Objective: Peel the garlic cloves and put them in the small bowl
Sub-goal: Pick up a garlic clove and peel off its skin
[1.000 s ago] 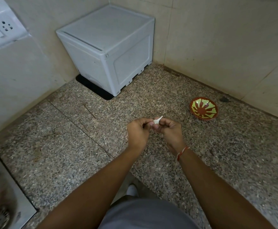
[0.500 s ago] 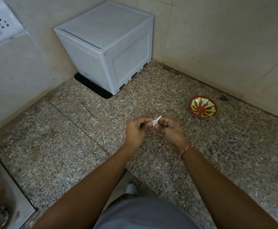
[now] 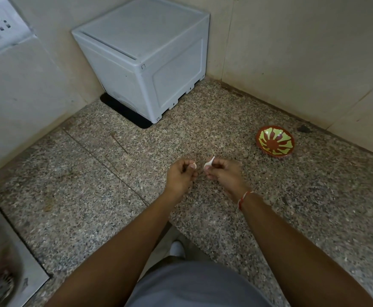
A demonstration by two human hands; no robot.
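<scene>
Garlic clove (image 3: 208, 164) between both hands, bowl (image 3: 275, 143) nearby.

- The speckled granite counter (image 3: 203, 138) lies bare between the hands and the back walls — open room for a hand to pass forward.
- The grey plastic box (image 3: 145, 60) stands in the far corner on a black mat (image 3: 123, 110), close against the left wall, blocking that corner.
- The small bowl (image 3: 275, 143) sits on the counter to the right, near the right wall and well apart from the box; bare counter lies between it and the right hand (image 3: 224, 173).
- The left hand (image 3: 181, 173) and right hand are held just apart above the counter, a narrow gap between them.
- The steel sink (image 3: 8, 262) drops away at the lower left.
- A switch plate (image 3: 1, 25) juts from the left wall above the counter.
</scene>
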